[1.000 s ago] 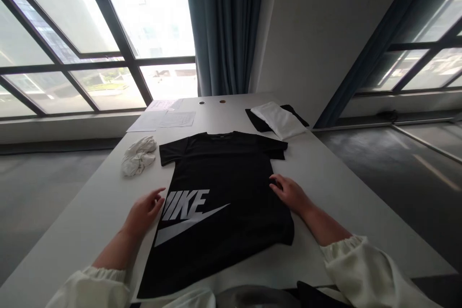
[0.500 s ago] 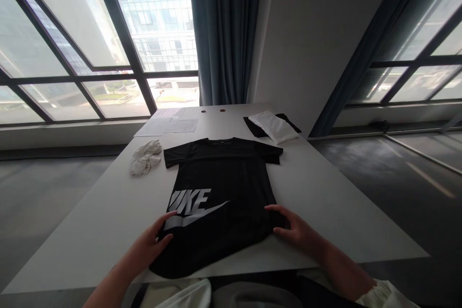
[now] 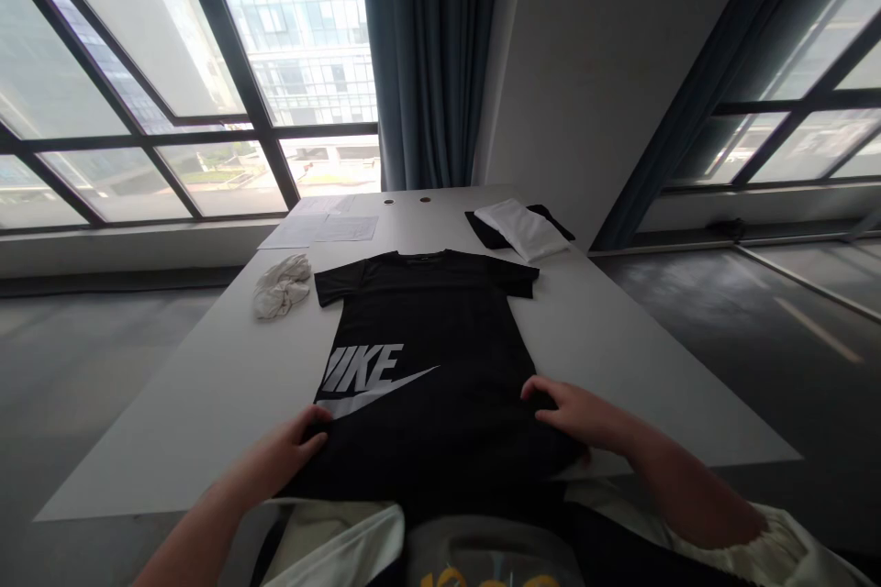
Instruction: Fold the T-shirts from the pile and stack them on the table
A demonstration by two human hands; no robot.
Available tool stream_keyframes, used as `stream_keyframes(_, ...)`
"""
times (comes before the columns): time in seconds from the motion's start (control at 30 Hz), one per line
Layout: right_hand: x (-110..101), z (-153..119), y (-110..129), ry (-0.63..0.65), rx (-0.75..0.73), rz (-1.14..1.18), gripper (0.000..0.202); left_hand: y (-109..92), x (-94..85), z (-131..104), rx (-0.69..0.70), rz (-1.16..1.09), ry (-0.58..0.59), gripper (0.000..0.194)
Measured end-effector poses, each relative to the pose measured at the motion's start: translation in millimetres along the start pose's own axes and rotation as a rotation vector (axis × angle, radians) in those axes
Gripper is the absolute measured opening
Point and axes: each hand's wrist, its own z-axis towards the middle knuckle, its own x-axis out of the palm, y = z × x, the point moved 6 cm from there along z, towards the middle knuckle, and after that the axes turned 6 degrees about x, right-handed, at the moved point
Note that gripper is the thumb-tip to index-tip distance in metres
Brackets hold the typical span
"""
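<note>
A black T-shirt lies spread on the white table, collar away from me and hem towards me. Large grey lettering and a swoosh mark its lower left side. My left hand has its fingers curled onto the shirt's left edge, just below the print, with the thumb bent in. At the opposite edge, my right hand grips the fabric with curled fingers and thumb. The near hem runs to the table's front edge by my body, where it merges with dark clothing.
On the white table, a crumpled whitish cloth lies left of the shirt. Paper sheets lie at the back left. Folded white fabric rests on black fabric at the back right. A blue curtain hangs behind.
My right hand has moved outward to the right, and the shirt's lower right side has spread with it. My left hand has shifted slightly left, its fingers more curled. The hem looks wider.
</note>
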Motion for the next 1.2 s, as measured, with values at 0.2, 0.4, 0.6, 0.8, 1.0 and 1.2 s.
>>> stream_keyframes(0.2, -1.6, -25.3, -10.7, 0.144, 0.186, -0.256, 0.07, -3.7, -2.8, -7.3, 0.006, 0.346, 0.132, 0.056)
stream_keyframes(0.4, -12.5, -25.2, -0.6, 0.028, 0.116, -0.503, 0.046, -29.4, -5.7, 7.8, 0.078, 0.591, -0.027, 0.04)
stream_keyframes(0.6, 7.4, -5.1, 6.6, -0.363, -0.229, -0.514, 0.044, -48.8, 35.5, 22.2, 0.418, 0.564, -0.088, 0.053)
stream_keyframes(0.8, 17.4, 3.9, -13.3, -0.258, -0.133, -0.528, 0.039, -30.6, 62.2, 17.1, 0.535, 0.597, -0.086, 0.057)
stream_keyframes(1.0, -8.9, 11.2, -1.9, -0.34, -0.106, -0.699, 0.026, -36.7, 46.0, 21.1, 0.502, 0.583, -0.005, 0.062)
stream_keyframes(1.2, -31.4, 85.2, 53.9, -0.479, -0.334, -0.722, 0.046, -69.6, 18.0, 106.5, 0.425, 0.69, -0.144, 0.056)
